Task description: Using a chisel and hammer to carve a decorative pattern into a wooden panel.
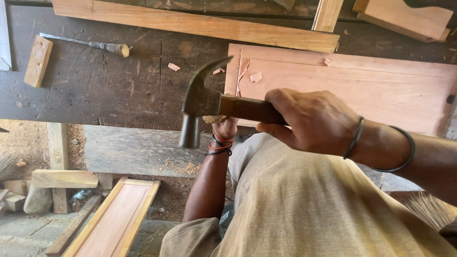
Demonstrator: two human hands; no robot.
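Steel claw hammer [200, 104], its wooden handle wrapped tight by the right hand [312, 121] at three o'clock, hangs poised over the left hand [224, 127], fingers hidden, steadying something unseen.

My right hand [309, 123] grips the claw hammer [202, 104]. At seven o'clock of its head, my left hand [224, 127] sits mostly hidden.

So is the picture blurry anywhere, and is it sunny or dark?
Head view: soft, even daylight, no glare. The hammer head looks slightly smeared, while the right hand gripping its handle is sharp. The left hand is mostly hidden behind the hammer. The dark workbench stays dim, the reddish panel bright. Straight boards bend near the edges.
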